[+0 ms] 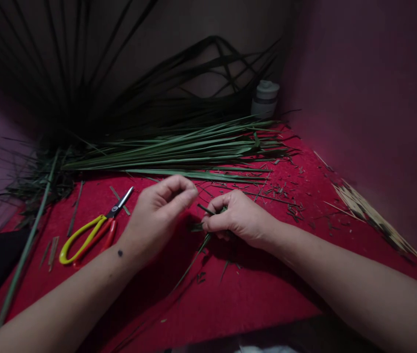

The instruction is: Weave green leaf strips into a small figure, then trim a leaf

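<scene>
My right hand (236,218) is closed on a small bundle of green leaf strips (205,241), folded or woven, and the fingers cover most of it. Thin ends stick out to the left and trail down toward me. Close by on the left, my left hand (162,211) is raised with thumb and forefinger pinched together. Whatever lies between those fingertips is too small or hidden to make out. Beside the left wrist, scissors (111,215) with one yellow and one red handle loop lie on the red cloth (267,299), blades pointing away.
Long green leaves (179,154) lie in a pile across the back, with dark fronds rising behind. A white lidded cup (265,100) stands at the back right. Thin pale sticks (374,215) lie along the right wall. Leaf scraps (293,208) are scattered about. A long stalk (28,245) runs down the left.
</scene>
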`<state>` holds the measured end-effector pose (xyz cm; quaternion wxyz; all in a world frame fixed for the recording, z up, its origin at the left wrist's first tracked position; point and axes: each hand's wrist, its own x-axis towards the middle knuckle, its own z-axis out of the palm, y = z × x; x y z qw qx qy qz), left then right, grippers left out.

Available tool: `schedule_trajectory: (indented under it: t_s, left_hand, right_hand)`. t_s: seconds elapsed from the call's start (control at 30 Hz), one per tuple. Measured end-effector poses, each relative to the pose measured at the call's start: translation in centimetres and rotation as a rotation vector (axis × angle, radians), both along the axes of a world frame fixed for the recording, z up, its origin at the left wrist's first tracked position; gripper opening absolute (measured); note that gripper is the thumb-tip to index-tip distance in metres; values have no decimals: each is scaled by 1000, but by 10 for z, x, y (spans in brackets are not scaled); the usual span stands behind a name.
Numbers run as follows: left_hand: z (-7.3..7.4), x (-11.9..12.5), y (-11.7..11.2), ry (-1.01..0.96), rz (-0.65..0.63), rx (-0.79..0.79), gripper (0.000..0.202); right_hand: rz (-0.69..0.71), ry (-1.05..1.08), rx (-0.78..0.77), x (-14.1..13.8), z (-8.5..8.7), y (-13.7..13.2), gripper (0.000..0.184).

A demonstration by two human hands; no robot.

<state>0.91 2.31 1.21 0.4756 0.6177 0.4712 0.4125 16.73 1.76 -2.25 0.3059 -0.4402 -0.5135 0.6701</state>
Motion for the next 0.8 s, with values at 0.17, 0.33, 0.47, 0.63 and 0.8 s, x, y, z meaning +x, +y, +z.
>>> schedule_trajectory:
  t_s: [0.17, 0.33, 0.47, 0.63, 0.8]
  left_hand:
    - [6, -8, 9, -186, 84, 43, 3]
    - [3, -12, 15, -158, -18, -211, 5]
    - [4, -7, 12, -132, -95, -348, 3]
    - [-1, -8, 11, -93, -136, -266, 6]
    - [1, -15, 16, -74, -134, -204, 9]
  right_hand:
    - [-8, 119, -60, 0, -2, 2, 10]
    - [-13, 189, -68, 2, -4, 4, 12]
    - [-2, 201, -73, 2, -2, 3, 18]
    - [-6, 217, -75, 3, -2, 3, 18]
    - [7, 242, -77, 3, -4, 4, 20]
